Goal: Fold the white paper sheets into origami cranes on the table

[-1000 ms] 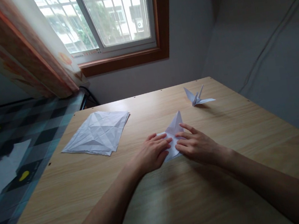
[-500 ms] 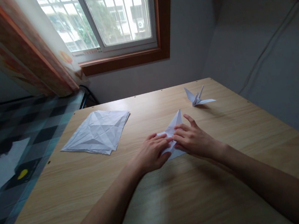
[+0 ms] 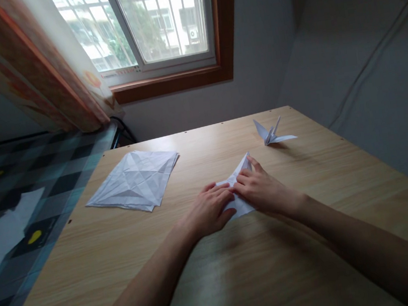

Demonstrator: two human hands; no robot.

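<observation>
Fold half done: one crane [image 3: 272,134] finished on the bench [image 3: 308,199].
My left hand [image 3: 209,210] and right hand [image 3: 259,191] press flat on the paper [image 3: 244,207]; stack [image 3: 136,181] untouched.

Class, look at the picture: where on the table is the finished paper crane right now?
The paper crane stands at the far right of the wooden table, beyond the right hand and apart from it.

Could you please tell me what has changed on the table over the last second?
The right hand slid forward along the folded paper, pressing its raised flap down toward the table. The left hand stayed flat on the paper. The paper crane and the stack of creased sheets stayed put.
</observation>
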